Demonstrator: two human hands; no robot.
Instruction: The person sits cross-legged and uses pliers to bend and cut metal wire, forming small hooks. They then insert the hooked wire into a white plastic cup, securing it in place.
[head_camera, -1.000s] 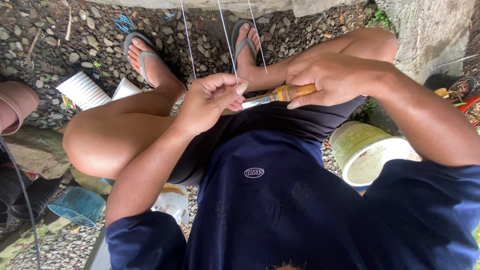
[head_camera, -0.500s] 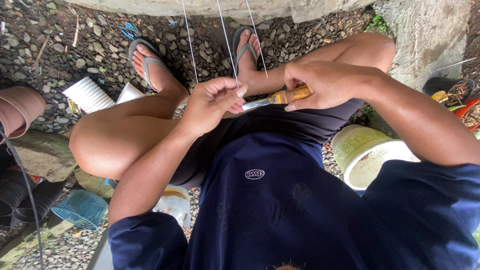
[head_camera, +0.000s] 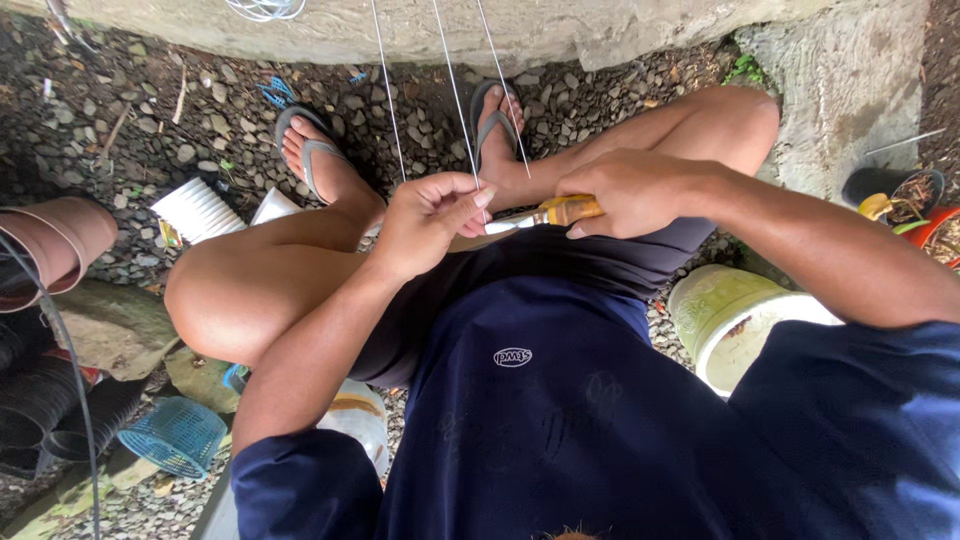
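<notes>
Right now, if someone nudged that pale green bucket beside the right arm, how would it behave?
The pale green bucket already leans on loose gravel, so it would probably tip or roll. It looks like thin plastic, likely light, sliding easily.

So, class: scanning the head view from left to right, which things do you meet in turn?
Brown pipe → white cup stack → left hand → knife → right hand → pale green bucket → black pot.
</notes>
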